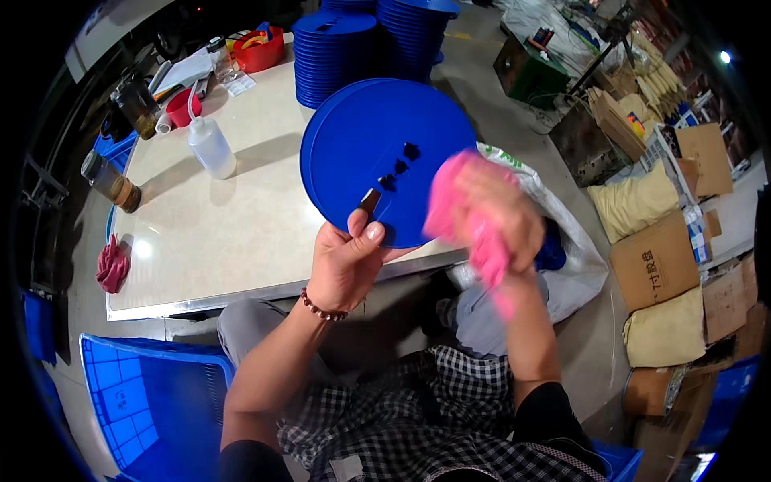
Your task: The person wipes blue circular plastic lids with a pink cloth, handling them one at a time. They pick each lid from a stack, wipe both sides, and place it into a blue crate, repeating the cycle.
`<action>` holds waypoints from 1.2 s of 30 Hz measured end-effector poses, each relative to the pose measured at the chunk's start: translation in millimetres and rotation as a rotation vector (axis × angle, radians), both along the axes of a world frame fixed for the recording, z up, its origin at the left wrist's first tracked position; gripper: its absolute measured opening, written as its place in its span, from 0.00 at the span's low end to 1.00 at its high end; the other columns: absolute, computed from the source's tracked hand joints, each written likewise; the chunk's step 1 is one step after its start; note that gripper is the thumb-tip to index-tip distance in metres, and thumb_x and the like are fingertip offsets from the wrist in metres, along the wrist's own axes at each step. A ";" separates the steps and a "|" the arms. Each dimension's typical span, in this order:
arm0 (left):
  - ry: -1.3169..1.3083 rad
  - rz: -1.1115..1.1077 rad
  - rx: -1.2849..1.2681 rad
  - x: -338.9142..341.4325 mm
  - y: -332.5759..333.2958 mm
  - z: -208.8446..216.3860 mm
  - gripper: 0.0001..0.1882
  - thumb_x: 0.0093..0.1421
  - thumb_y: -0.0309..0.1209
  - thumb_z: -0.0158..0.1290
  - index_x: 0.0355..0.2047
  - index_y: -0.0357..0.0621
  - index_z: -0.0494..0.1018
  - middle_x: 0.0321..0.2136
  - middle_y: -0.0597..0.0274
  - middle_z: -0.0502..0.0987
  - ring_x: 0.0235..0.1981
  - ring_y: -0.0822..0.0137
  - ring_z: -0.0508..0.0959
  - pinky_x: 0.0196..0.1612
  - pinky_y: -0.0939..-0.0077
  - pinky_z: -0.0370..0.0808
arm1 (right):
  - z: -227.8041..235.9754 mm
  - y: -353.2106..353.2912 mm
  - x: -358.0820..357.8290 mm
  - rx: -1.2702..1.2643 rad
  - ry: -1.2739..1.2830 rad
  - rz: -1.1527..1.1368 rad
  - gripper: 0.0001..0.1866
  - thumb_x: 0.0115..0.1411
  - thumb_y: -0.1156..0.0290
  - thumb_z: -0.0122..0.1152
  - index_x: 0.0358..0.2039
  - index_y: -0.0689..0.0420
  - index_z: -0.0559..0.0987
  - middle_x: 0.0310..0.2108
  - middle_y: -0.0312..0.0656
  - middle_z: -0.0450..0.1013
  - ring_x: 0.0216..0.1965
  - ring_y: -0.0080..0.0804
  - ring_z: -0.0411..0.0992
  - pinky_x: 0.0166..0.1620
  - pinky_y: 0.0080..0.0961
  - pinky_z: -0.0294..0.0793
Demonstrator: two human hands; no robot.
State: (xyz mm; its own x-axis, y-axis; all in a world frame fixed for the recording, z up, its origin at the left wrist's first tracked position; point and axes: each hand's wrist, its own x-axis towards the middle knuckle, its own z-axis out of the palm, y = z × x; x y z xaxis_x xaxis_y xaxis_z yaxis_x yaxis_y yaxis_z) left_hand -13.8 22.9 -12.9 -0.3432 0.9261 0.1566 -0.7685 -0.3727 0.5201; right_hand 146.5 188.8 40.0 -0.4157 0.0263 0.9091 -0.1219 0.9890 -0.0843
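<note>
Fingers of the left hand (345, 265) clamp the lower rim of a round blue disc (385, 157), thumb pressed on its near face, and the disc is held up tilted above the front edge of the worktop (225, 233), face toward the person. Right hand (498, 213) sits just beside that grip, on the disc's lower right edge, fingers closed around a bunched pink cloth (474, 233) that touches the blue face; it is blurred, so the exact contact spot can't be told. The disc has no long axis, but a short row of dark cut-outs runs across its middle, up and left of the cloth. Worktop is pale and glossy, carrying a white squeeze bottle (210, 145), a small red cup (183, 108), two brown jars at the left edge and tall stacks of blue discs (337, 52) at the back. Blue crate (140, 394) stands on the floor at the lower left, cardboard boxes (654, 261) and pale sacks to the right.
</note>
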 end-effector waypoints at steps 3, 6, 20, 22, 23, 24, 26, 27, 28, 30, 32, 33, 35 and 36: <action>0.030 -0.055 -0.025 2.7 2.0 3.6 0.12 0.68 0.21 0.54 0.29 0.51 0.66 0.51 0.65 0.69 0.45 0.70 0.79 0.56 0.48 0.81 | 17.6 19.2 -0.9 -0.050 0.105 -0.234 0.14 0.52 0.68 0.71 0.38 0.58 0.81 0.45 0.46 0.81 0.50 0.44 0.80 0.57 0.41 0.78; 0.065 -0.057 -0.015 1.8 5.7 1.5 0.13 0.67 0.21 0.55 0.29 0.51 0.65 0.52 0.65 0.71 0.46 0.69 0.78 0.56 0.53 0.81 | 26.3 -18.7 0.4 0.242 -0.212 -0.143 0.10 0.54 0.71 0.66 0.37 0.58 0.81 0.46 0.46 0.81 0.50 0.42 0.80 0.59 0.41 0.77; -0.224 -0.217 0.008 1.1 -8.7 3.7 0.41 0.72 0.63 0.36 0.69 0.42 0.58 0.61 0.52 0.71 0.61 0.54 0.73 0.61 0.58 0.74 | 19.4 -62.2 -43.1 0.214 -0.186 0.007 0.08 0.56 0.74 0.63 0.37 0.58 0.81 0.42 0.45 0.81 0.49 0.40 0.81 0.57 0.37 0.79; -0.264 -0.209 0.133 -5.8 -0.1 3.3 0.30 0.73 0.60 0.36 0.49 0.45 0.68 0.58 0.49 0.72 0.61 0.50 0.73 0.62 0.53 0.73 | 15.0 -70.4 -17.1 0.263 -0.260 0.014 0.07 0.58 0.73 0.61 0.37 0.58 0.81 0.43 0.45 0.81 0.49 0.40 0.81 0.57 0.36 0.80; -0.304 -0.304 0.242 -9.9 1.4 -9.5 0.29 0.73 0.60 0.35 0.40 0.46 0.68 0.57 0.49 0.73 0.62 0.49 0.73 0.61 0.52 0.73 | 11.7 -68.2 -8.1 0.314 -0.266 0.032 0.07 0.59 0.72 0.62 0.36 0.59 0.81 0.43 0.45 0.82 0.49 0.40 0.81 0.56 0.36 0.80; -0.283 -0.159 0.031 1.9 0.1 11.2 0.28 0.73 0.60 0.34 0.29 0.50 0.61 0.56 0.51 0.72 0.62 0.46 0.72 0.60 0.47 0.75 | 16.9 -61.4 0.8 0.296 -0.282 0.009 0.07 0.58 0.73 0.63 0.37 0.59 0.81 0.42 0.45 0.82 0.49 0.41 0.81 0.56 0.37 0.80; -0.140 -0.162 0.059 1.4 1.8 7.2 0.29 0.73 0.60 0.33 0.28 0.49 0.62 0.54 0.58 0.71 0.64 0.46 0.70 0.62 0.38 0.73 | 29.3 -43.2 17.0 0.244 -0.242 -0.076 0.10 0.55 0.75 0.66 0.38 0.59 0.80 0.42 0.46 0.82 0.49 0.42 0.81 0.56 0.37 0.80; -0.097 -0.161 0.076 3.5 2.0 11.4 0.29 0.74 0.59 0.32 0.28 0.49 0.62 0.53 0.59 0.71 0.65 0.46 0.69 0.63 0.35 0.72 | 37.0 -29.6 19.3 0.206 -0.182 -0.138 0.12 0.53 0.75 0.68 0.40 0.60 0.80 0.42 0.47 0.82 0.48 0.43 0.81 0.55 0.37 0.80; -0.053 -0.179 0.094 1.5 0.6 7.9 0.28 0.73 0.58 0.34 0.28 0.47 0.63 0.48 0.62 0.71 0.61 0.49 0.73 0.64 0.34 0.71 | 44.7 -17.5 16.3 0.169 -0.100 -0.178 0.15 0.51 0.76 0.70 0.41 0.59 0.80 0.42 0.47 0.82 0.48 0.45 0.81 0.54 0.38 0.79; 0.068 -0.221 0.111 -3.6 1.2 -7.8 0.27 0.73 0.57 0.37 0.28 0.46 0.64 0.45 0.62 0.70 0.57 0.53 0.75 0.63 0.38 0.73 | 61.5 2.4 7.7 0.100 -0.026 -0.281 0.20 0.48 0.75 0.73 0.44 0.58 0.79 0.42 0.47 0.81 0.46 0.49 0.80 0.51 0.39 0.78; 0.161 -0.208 0.069 4.6 1.4 -7.4 0.25 0.73 0.54 0.43 0.31 0.44 0.64 0.38 0.65 0.68 0.50 0.59 0.77 0.58 0.45 0.78 | 79.8 6.4 -10.6 0.022 -0.016 -0.332 0.25 0.43 0.74 0.76 0.45 0.54 0.79 0.41 0.44 0.80 0.44 0.48 0.79 0.48 0.39 0.77; 0.153 -0.213 0.071 7.2 0.9 -10.2 0.25 0.73 0.54 0.44 0.31 0.44 0.64 0.37 0.65 0.69 0.50 0.60 0.77 0.57 0.48 0.78 | 86.5 3.3 -25.0 0.058 0.010 -0.343 0.24 0.42 0.73 0.76 0.43 0.54 0.78 0.39 0.43 0.80 0.42 0.47 0.79 0.46 0.39 0.77; 0.136 -0.213 0.081 7.0 0.2 -18.9 0.25 0.73 0.53 0.44 0.30 0.44 0.64 0.36 0.65 0.69 0.50 0.61 0.77 0.53 0.52 0.79 | 83.8 -14.0 -53.7 0.106 -0.035 -0.300 0.20 0.45 0.72 0.72 0.41 0.53 0.80 0.37 0.42 0.80 0.38 0.43 0.79 0.47 0.40 0.77; 0.086 -0.172 0.036 8.8 -2.2 -8.0 0.24 0.73 0.52 0.44 0.31 0.44 0.65 0.37 0.65 0.70 0.48 0.62 0.77 0.50 0.56 0.79 | 74.6 -28.6 -64.4 0.123 -0.085 -0.216 0.18 0.46 0.70 0.71 0.39 0.54 0.80 0.36 0.43 0.80 0.39 0.43 0.80 0.46 0.39 0.78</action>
